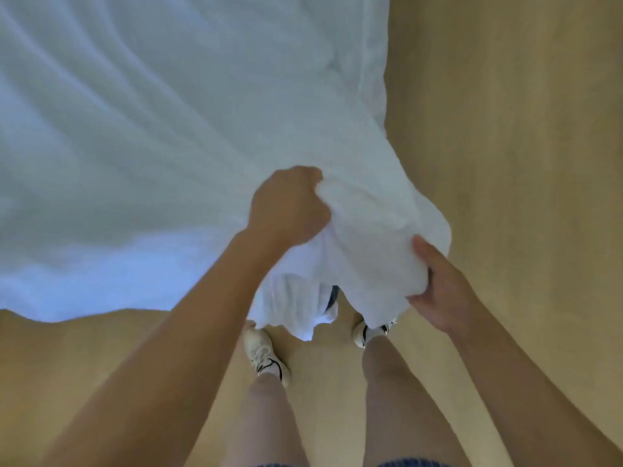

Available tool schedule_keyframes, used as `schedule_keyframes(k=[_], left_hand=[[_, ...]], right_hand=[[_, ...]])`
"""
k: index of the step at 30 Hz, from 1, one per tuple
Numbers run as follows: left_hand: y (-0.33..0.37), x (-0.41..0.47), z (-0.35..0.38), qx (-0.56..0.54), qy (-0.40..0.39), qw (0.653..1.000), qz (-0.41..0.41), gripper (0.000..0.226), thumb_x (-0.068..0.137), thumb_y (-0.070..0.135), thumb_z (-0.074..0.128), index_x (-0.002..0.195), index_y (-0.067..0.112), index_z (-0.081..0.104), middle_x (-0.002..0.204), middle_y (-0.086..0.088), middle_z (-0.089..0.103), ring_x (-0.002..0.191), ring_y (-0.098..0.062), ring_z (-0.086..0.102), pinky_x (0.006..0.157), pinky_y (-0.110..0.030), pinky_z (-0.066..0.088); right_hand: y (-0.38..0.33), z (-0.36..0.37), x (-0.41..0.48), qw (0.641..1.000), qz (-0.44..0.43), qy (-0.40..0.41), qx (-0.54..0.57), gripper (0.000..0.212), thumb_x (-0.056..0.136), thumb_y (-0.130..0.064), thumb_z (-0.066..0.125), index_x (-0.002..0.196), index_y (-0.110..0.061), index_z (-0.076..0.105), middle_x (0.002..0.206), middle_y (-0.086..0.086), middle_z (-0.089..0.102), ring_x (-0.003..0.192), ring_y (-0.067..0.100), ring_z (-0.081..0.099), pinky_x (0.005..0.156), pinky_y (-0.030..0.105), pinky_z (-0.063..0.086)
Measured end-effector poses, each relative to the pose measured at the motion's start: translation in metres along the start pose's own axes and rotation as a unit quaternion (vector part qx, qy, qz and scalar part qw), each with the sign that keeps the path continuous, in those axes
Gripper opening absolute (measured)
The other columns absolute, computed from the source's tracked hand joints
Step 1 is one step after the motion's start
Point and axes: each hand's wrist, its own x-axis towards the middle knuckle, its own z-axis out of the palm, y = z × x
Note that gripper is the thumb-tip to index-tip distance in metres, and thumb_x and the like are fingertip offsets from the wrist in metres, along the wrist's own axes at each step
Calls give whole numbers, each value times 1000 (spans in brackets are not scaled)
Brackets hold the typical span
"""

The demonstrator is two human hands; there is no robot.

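Two-handed grip: my left hand [290, 203] fists the white sheet [161, 129] from above, right hand [438, 286] clutches its bunched corner [377, 230] over my shoes [264, 353]; I'd pull both evenly, low, so it lies square.

No writing can be read anywhere. The white sheet [168, 129] is plain. Dark marks on the shoes [264, 352] spell nothing.

Both bare forearms reach forward and down. The left grip [290, 205] is clenched, knuckles up. The right grip [438, 284] pinches, thumb on top, fingers curled beneath.
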Motion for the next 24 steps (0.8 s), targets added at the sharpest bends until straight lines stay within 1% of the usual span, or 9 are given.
schedule_keyframes(k=[2, 3, 5, 7, 12, 15, 17, 20, 24], left_hand=[[9, -17, -19, -8, 75, 997, 26, 24, 53, 20, 48, 72, 23, 61, 58, 10, 55, 63, -25, 53, 52, -20, 34], [14, -34, -17, 28, 37, 999, 17, 32, 53, 21, 48, 79, 29, 65, 66, 11, 61, 67, -24, 57, 54, -21, 36], [25, -69, 5, 114, -165, 977, -74, 33, 66, 21, 53, 93, 35, 65, 94, 10, 67, 94, -22, 61, 66, -23, 37], [26, -85, 45, 134, -288, 938, -139, 15, 76, 18, 53, 83, 31, 56, 99, 5, 65, 99, -22, 59, 67, -24, 36], [37, -56, 103, 145, -352, 906, -184, 38, 82, 28, 59, 118, 19, 50, 123, -3, 55, 113, -25, 52, 86, -32, 43], [59, -7, 102, -146, -230, 912, -308, 39, 76, 39, 63, 107, 19, 48, 115, -7, 58, 95, -23, 54, 71, -30, 40], [78, 43, 89, -324, -101, 866, -367, 63, 68, 61, 61, 114, 20, 47, 118, -5, 58, 97, -25, 58, 73, -32, 46], [99, 121, 71, -259, -125, 887, -360, 90, 70, 65, 64, 134, 10, 34, 122, -5, 53, 106, -28, 57, 89, -40, 50], [134, 194, 52, -317, -129, 896, -283, 21, 83, 14, 52, 96, 0, 58, 104, -19, 64, 89, -32, 61, 75, -36, 50]], right_hand=[[7, -31, -18, 1000, -21, -10, 20, 27, 87, -23, 52, 85, -31, 77, 96, -12, 73, 91, 1, 67, 78, 19, 54], [-5, -45, -18, 999, -34, 5, 17, 31, 88, -18, 51, 79, -32, 78, 89, -14, 73, 86, -2, 67, 77, 16, 54], [-51, -70, -12, 998, -55, 3, 14, 16, 78, -17, 63, 75, -21, 77, 88, -6, 73, 86, 5, 67, 79, 19, 54], [-93, -84, -6, 997, -75, -6, -27, 8, 66, -18, 74, 73, -14, 75, 86, 2, 72, 82, 12, 67, 74, 21, 54], [-66, -78, 3, 969, 86, 53, -226, 15, 83, 2, 61, 93, -8, 68, 90, 9, 68, 83, 20, 60, 68, 24, 47], [-83, -52, 22, 914, 137, -47, -378, 12, 79, -6, 70, 91, -8, 67, 92, 16, 70, 79, 19, 63, 73, 29, 47], [-112, -41, 33, 925, 130, -105, -341, 31, 73, -14, 72, 103, -11, 66, 97, 9, 71, 87, 19, 68, 79, 35, 52], [-164, -28, 55, 970, 133, -110, -173, 45, 74, -15, 63, 118, -4, 57, 110, 11, 67, 100, 25, 63, 85, 36, 51], [-226, -19, 84, 975, 150, -100, -126, 36, 72, -21, 64, 106, -11, 70, 106, 10, 69, 97, 23, 66, 80, 33, 54]])
